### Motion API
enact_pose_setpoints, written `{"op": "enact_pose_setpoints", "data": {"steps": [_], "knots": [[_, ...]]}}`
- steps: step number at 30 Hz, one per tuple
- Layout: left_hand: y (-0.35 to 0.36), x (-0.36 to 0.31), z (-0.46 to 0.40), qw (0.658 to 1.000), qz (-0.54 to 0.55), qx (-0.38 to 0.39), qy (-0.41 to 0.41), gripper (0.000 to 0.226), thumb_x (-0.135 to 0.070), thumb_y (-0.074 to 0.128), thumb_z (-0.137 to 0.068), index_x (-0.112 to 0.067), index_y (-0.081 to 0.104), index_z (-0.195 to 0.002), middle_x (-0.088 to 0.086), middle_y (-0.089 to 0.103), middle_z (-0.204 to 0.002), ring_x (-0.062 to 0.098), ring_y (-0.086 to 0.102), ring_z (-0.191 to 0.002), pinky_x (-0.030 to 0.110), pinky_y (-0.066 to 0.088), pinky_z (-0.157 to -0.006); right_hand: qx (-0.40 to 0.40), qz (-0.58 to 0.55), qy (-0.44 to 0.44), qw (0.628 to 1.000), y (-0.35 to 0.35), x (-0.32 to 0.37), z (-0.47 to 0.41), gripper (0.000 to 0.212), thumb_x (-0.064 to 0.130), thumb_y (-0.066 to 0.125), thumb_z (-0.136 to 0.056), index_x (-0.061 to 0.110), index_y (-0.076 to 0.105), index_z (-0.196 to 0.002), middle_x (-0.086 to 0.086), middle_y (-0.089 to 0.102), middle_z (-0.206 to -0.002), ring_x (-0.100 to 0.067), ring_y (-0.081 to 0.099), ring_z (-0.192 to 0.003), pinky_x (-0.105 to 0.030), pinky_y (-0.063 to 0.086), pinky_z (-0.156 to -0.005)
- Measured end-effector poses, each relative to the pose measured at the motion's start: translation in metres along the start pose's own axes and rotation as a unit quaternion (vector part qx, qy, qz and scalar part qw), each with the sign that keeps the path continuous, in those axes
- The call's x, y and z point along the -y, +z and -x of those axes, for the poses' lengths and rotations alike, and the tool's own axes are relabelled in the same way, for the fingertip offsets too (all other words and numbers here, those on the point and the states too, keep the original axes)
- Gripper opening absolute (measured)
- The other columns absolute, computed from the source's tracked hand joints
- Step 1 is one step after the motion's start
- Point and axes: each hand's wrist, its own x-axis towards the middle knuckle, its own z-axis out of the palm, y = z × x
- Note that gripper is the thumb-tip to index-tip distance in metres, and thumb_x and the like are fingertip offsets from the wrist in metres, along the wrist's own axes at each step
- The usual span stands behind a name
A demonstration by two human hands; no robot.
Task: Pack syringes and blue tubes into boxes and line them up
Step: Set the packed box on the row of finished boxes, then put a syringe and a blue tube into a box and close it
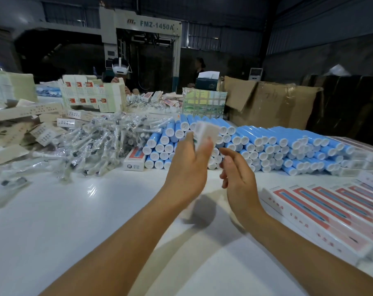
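- The left hand (186,167) is raised above the white surface (74,221), its thumb and fingers (207,144) pinched on a small white box (206,131) that is blurred; whether the box is filled cannot be told.
- The right hand (239,178) hangs just right of the left one, fingers apart and loosely bent, holding nothing and not touching the box.
- Behind both hands, at the middle of the surface, lies a stack of blue tubes (266,144) with white caps facing the near side, running from the centre out to the right.
- Left of the tubes is a loose heap of syringes (100,144) in clear wrappers, spreading toward the left edge.
- One packed box with a red and blue face (134,159) lies between the syringe heap and the tube stack, touching the tubes' left end.
- At the near right, filled boxes with red fronts (331,214) lie side by side in a row along the surface's edge.
- Flat, unfolded cartons (21,124) are piled at the far left, and more printed carton sheets (91,92) stand behind the syringes.
- Across the surface a person wearing a white headset (120,68) sits behind those sheets.
- A brown cardboard carton (271,103) stands at the far right.
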Motion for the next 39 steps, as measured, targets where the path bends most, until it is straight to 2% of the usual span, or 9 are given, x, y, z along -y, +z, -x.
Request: {"op": "enact_pose_setpoints", "data": {"steps": [4,6,9,15,23,28,31,36,39], "knots": [[-0.002,-0.002,-0.002,0.872,0.421,-0.064,-0.240,0.033,-0.048,0.040,-0.097,-0.022,0.060,-0.096,0.007,0.071,-0.084,0.022,0.070,-0.075,0.041,0.057,-0.069,0.144,0.079,-0.002,0.986,0.010,-0.004,0.006,0.040,0.048,0.051,-0.078,0.049,0.051,-0.118,0.007,0.056,-0.115,0.003,0.056,-0.097,-0.015,0.048,-0.078],[-0.004,0.006,-0.005,0.821,0.473,-0.092,-0.305,0.037,-0.048,0.041,-0.097,-0.017,0.060,-0.093,0.011,0.071,-0.073,0.026,0.068,-0.068,0.040,0.055,-0.065,0.169,0.112,0.000,0.979,0.014,-0.007,0.006,0.054,0.043,0.058,-0.072,0.043,0.051,-0.126,0.015,0.053,-0.115,0.013,0.051,-0.096,-0.005,0.041,-0.075],[-0.003,0.017,-0.005,0.799,0.480,-0.112,-0.345,0.038,-0.048,0.042,-0.097,-0.014,0.058,-0.095,0.016,0.065,-0.091,0.031,0.063,-0.082,0.041,0.052,-0.072,0.175,0.135,0.010,0.975,0.015,-0.013,0.004,0.057,0.038,0.058,-0.069,0.043,0.051,-0.126,0.017,0.050,-0.107,0.020,0.047,-0.089,0.003,0.034,-0.071],[-0.002,0.021,-0.004,0.816,0.468,-0.089,-0.327,0.038,-0.050,0.038,-0.097,-0.017,0.055,-0.104,0.015,0.065,-0.099,0.031,0.064,-0.090,0.046,0.052,-0.080,0.163,0.177,0.023,0.970,0.013,-0.007,0.002,0.059,0.042,0.061,-0.067,0.048,0.053,-0.125,0.011,0.049,-0.103,0.015,0.047,-0.089,0.002,0.035,-0.069],[-0.003,0.038,-0.006,0.897,0.315,-0.070,-0.301,0.046,-0.057,0.035,-0.096,-0.020,0.064,-0.101,0.005,0.069,-0.104,0.022,0.063,-0.097,0.037,0.048,-0.076,0.122,0.419,-0.042,0.899,-0.022,0.034,-0.015,0.051,0.042,0.060,-0.087,0.031,0.049,-0.136,0.001,0.047,-0.104,-0.019,0.036,-0.099,-0.035,0.035,-0.083],[-0.007,0.056,-0.007,0.890,0.357,0.014,-0.282,0.031,-0.029,0.027,-0.105,-0.017,0.056,-0.106,0.015,0.060,-0.115,0.000,0.062,-0.086,0.021,0.044,-0.085,0.189,0.565,-0.026,0.803,-0.068,0.049,0.023,0.046,0.043,0.049,-0.092,0.027,0.046,-0.135,-0.008,0.041,-0.107,-0.025,0.033,-0.104,-0.040,0.031,-0.080],[-0.010,0.061,-0.012,0.882,0.338,0.037,-0.327,0.036,-0.043,0.028,-0.101,-0.021,0.056,-0.094,0.001,0.058,-0.097,0.012,0.060,-0.075,0.030,0.041,-0.073,0.187,0.636,0.042,0.747,-0.108,0.039,0.049,0.045,0.041,0.043,-0.094,0.026,0.042,-0.137,-0.010,0.035,-0.120,-0.029,0.029,-0.115,-0.046,0.027,-0.096],[-0.006,0.074,-0.011,0.900,0.293,0.041,-0.319,0.033,-0.045,0.030,-0.100,-0.025,0.056,-0.095,-0.003,0.058,-0.101,0.011,0.055,-0.086,0.031,0.040,-0.077,0.117,0.666,0.084,0.732,-0.149,0.028,0.051,0.046,0.041,0.042,-0.094,0.029,0.042,-0.138,-0.006,0.034,-0.131,-0.026,0.026,-0.123,-0.046,0.022,-0.106],[-0.007,0.064,-0.013,0.894,0.292,0.038,-0.339,0.032,-0.043,0.036,-0.099,-0.020,0.057,-0.089,-0.002,0.063,-0.084,0.010,0.060,-0.068,0.027,0.049,-0.063,0.090,0.685,0.085,0.718,-0.163,0.024,0.047,0.044,0.039,0.042,-0.094,0.028,0.044,-0.136,-0.006,0.036,-0.130,-0.026,0.028,-0.122,-0.044,0.024,-0.103]]}}
